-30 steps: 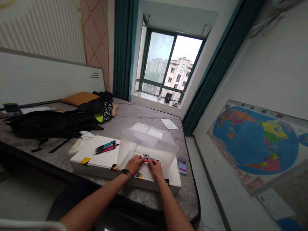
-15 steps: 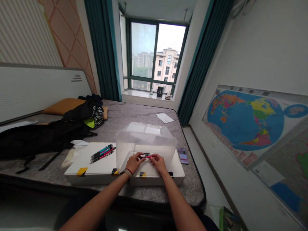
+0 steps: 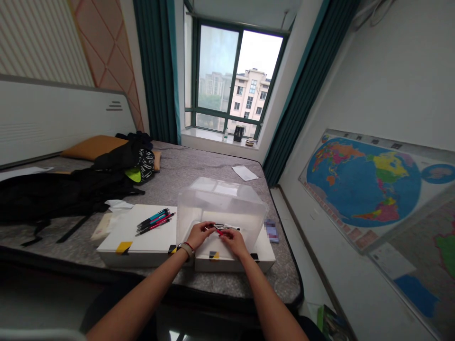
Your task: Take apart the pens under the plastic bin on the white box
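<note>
A small red pen point(image 3: 219, 232), partly hidden by fingers, is held between my two hands in front of the clear plastic bin. My left hand point(image 3: 200, 235), with a watch and a red cord at the wrist, pinches near its dark far end. My right hand point(image 3: 232, 241) has its fingers closed around the red part. Just beyond the fingertips, several pens or pen parts point(image 3: 231, 228) lie at the open front of the bin point(image 3: 220, 201). To the left, several pens point(image 3: 155, 221) in blue, red and black lie together on a flat white box point(image 3: 121, 234).
A second white box point(image 3: 261, 255) sits under the bin. A tissue pack point(image 3: 103, 226) and a black backpack point(image 3: 64, 199) are at the left on the bed point(image 3: 199, 163). A blurred purple packet point(image 3: 272, 232) lies at right, a white paper point(image 3: 245, 173) farther back.
The red pen has turned from lying level between my hands to a tilt. My fingers have shifted around it. The view has moved slightly.
</note>
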The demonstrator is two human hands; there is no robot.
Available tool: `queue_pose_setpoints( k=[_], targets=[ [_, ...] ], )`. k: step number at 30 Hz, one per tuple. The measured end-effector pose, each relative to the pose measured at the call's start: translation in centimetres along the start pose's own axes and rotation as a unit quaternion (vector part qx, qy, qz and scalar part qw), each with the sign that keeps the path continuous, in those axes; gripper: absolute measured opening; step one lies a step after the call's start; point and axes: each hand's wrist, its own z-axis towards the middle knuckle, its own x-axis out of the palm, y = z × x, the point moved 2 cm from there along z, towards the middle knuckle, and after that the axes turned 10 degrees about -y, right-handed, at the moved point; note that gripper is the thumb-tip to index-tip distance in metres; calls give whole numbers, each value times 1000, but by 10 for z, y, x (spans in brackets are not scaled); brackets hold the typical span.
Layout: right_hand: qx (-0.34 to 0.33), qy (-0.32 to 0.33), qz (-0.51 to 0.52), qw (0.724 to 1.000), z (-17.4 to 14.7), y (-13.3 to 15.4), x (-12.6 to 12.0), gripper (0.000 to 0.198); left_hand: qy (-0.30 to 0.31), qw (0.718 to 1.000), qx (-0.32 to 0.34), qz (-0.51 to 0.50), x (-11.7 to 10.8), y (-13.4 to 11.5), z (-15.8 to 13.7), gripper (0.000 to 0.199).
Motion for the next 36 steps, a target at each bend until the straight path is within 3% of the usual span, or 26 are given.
queue_pose_setpoints(
  k=[11,21,25,31,36],
  targets=[
    [-2,-12,-47,999,-2,2,0,24,7,1000,3,-29,3,3,1,40],
    [-14,-58,-79,995,-2,8,-3,20,-42,997,-20,-63,-1,-3,0,37],
    [20,-100,-39,994,-1,9,-6,26,-70,995,-36,-64,-4,-1,1,40],
    [67,-109,82,988,-1,3,-4,48,-65,994,-35,-78,-4,-2,0,35],
    [56,-112,56,991,-3,4,-5,31,-43,996,-20,-76,-1,-4,-2,35]
  ],
)
